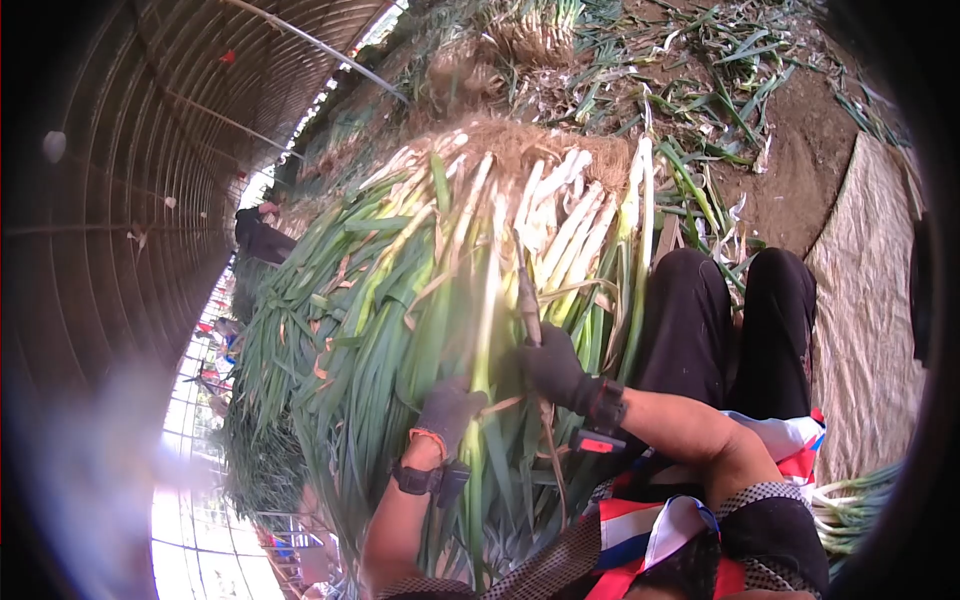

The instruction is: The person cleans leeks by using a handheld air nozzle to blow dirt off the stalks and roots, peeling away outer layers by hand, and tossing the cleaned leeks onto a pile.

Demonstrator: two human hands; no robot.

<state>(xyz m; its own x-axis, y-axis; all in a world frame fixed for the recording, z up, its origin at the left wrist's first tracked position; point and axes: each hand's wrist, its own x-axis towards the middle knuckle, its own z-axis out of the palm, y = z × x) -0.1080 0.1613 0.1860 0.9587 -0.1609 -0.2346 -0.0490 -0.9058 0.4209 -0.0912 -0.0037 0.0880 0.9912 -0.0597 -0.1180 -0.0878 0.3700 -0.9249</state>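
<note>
My left hand (450,410), in a dark glove, is closed around a long green onion (486,320) whose white end points away from me and whose leaves run down toward my lap. To its right, my gloved right hand (552,368) is wrapped round a slim tapered tool (528,298) like a nozzle. The tool's thin tip points away from me, close beside the white part of that onion. Beneath both hands lies a thick heap of green onions (370,290), with white stems and brown roots at the far side and green leaves at the left.
Loose leaves (740,90) and trimmings litter the soil (800,180) at the far right. Another bundle of onions (530,30) stands at the back. A pale woven sheet (860,320) lies right of my knees (735,310). A curved greenhouse wall (110,200) rises left, near another person's dark-clothed limb (265,238).
</note>
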